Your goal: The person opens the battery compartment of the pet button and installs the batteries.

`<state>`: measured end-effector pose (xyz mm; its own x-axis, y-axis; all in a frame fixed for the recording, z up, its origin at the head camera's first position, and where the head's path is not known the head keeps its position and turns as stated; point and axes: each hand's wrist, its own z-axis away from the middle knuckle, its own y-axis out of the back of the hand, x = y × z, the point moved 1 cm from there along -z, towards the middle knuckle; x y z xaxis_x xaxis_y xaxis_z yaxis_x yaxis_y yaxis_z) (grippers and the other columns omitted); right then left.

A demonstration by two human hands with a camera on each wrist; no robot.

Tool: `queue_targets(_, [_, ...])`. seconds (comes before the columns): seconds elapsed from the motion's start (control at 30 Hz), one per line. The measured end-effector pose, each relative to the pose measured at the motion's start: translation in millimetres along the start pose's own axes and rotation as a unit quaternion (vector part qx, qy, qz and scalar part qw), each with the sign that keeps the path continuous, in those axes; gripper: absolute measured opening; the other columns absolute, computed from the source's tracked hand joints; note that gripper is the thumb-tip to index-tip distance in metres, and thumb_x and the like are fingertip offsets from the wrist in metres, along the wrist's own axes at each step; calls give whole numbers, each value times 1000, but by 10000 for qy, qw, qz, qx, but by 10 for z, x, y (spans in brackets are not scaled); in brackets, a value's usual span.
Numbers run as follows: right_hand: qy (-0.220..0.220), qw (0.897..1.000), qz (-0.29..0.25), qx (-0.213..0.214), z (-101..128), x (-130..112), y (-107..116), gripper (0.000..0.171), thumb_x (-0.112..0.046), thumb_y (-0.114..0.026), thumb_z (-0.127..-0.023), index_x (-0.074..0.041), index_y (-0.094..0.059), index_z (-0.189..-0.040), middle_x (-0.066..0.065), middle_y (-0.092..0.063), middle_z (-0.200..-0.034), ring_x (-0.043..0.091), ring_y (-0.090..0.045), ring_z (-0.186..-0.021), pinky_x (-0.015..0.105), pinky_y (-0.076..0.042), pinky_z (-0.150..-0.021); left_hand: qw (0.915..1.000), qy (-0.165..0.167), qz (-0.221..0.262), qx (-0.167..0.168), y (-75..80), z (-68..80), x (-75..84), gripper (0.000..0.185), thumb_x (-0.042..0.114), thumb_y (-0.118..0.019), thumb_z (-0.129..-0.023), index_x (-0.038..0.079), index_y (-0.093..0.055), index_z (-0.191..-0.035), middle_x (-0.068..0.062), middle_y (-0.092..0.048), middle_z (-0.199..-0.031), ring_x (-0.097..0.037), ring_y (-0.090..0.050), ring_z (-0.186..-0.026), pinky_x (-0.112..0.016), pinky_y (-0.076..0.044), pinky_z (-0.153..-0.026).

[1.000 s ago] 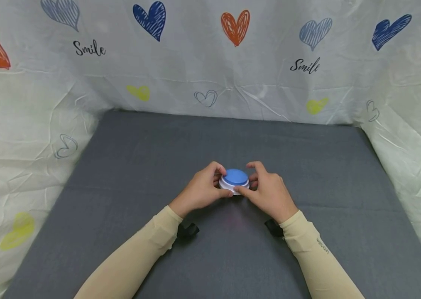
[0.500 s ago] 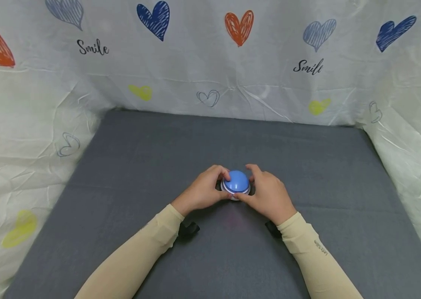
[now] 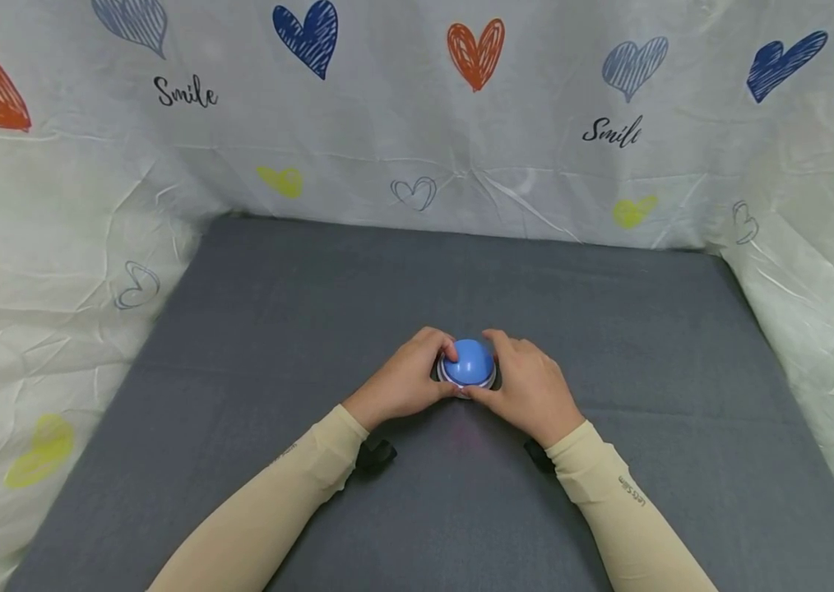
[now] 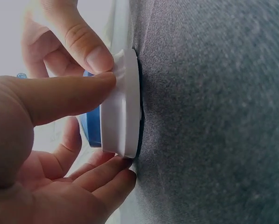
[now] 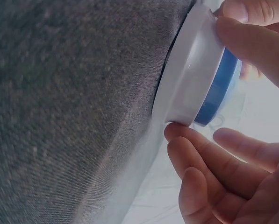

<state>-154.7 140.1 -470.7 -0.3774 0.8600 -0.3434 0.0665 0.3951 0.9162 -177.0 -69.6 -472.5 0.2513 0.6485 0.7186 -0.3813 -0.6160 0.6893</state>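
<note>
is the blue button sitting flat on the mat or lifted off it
Flat: the blue button's white base lies against the grey mat, dome up.

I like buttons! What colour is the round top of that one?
Blue, on a white base; the button shows best in the head view.

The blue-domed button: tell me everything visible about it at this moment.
The button is a round, smooth plastic piece: a glossy blue dome on a wider white base ring, with a dark underside edge. It sits flat on the grey cloth-covered table, near the middle. The left hand and right hand pinch the white ring from either side with fingertips.
</note>
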Motion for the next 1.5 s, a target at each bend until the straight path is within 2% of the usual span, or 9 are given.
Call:
queue_targets(0.43, [-57, 9999, -63, -144, 9, 7, -21, 83, -48, -94, -84, -5, -60, -147, 15, -76, -120, 30, -74, -103, 49, -63, -88, 9999, -60, -115, 22, -29, 11, -4, 37, 19, -87, -93, 13, -59, -116, -11, -55, -143, -29, -59, -130, -46, -53, -110])
queue_targets(0.57, [-85, 9995, -228, -193, 32, 23, -25, 81, -46, -93, -85, -6, -60, -148, 11, -75, -113, 26, -71, -97, 47, -62, -83, 9999, -73, -152, 1, -16, 28, -52, 41, 27, -87, -94, 13, -59, -119, -10, -56, -137, -28, -60, -124, -45, -54, -106])
queue_targets(0.73, [-238, 9985, -452, -174, 146, 96, 5, 77, -45, -89, -90, -7, -59, -150, 10, -76, -114, 26, -71, -98, 47, -61, -82, 9995, -48, -305, -2, 31, 104, -112, 64, 42, -81, -97, 9, -55, -145, -12, -55, -149, -28, -58, -136, -50, -50, -115])
queue_targets(0.9, [-512, 9980, -323, 201, 298, 251, 130, 76, -47, -86, -92, -5, -59, -150, 16, -74, -125, 34, -70, -113, 55, -59, -92, 9967, 110, -746, 314, 146, 257, -220, 99, 61, -75, -96, 11, -31, -170, -12, -37, -173, -30, -42, -159, -55, -40, -126])
queue_targets(1.0, [-502, 9970, -1, 592, 354, 348, 224, 85, -52, -86, -90, -1, -56, -152, 22, -68, -137, 41, -65, -125, 60, -55, -101, 9882, 64, -1294, 811, 264, 361, -294, 114, 77, -68, -92, 13, -21, -174, -11, -24, -180, -31, -28, -167, -57, -32, -130])
queue_targets(1.13, [-415, 9932, 637, 885, 391, 422, 271, 112, -69, -85, -82, -2, -45, -162, 29, -46, -164, 48, -46, -150, 69, -44, -113, 9619, -66, -2267, 1529, 410, 519, -382, 128, 93, -57, -86, 12, -14, -175, -9, -12, -183, -31, -11, -171, -60, -20, -134])
queue_targets(1.23, [-464, 9921, 848, 798, 418, 448, 252, 134, -81, -85, -71, -6, -34, -169, 28, -26, -176, 49, -27, -162, 71, -33, -119, 9485, -70, -2651, 1733, 449, 609, -417, 132, 96, -56, -83, 12, -12, -175, -9, -6, -184, -32, -5, -171, -61, -14, -134])
queue_targets(1.37, [-604, 9939, 747, 533, 431, 457, 193, 151, -89, -85, -60, -9, -25, -173, 23, -12, -181, 47, -13, -167, 71, -19, -127, 9442, 1, -2803, 1731, 439, 655, -414, 136, 97, -59, -80, 12, -13, -175, -11, -6, -184, -35, -4, -171, -61, -11, -135])
queue_targets(1.5, [-683, 9937, 754, 468, 422, 458, 151, 157, -94, -83, -55, -11, -23, -174, 21, -10, -182, 46, -11, -168, 71, -17, -128, 9429, 29, -2865, 1697, 429, 658, -404, 139, 97, -62, -77, 11, -13, -175, -12, -7, -183, -35, -4, -171, -61, -10, -135])
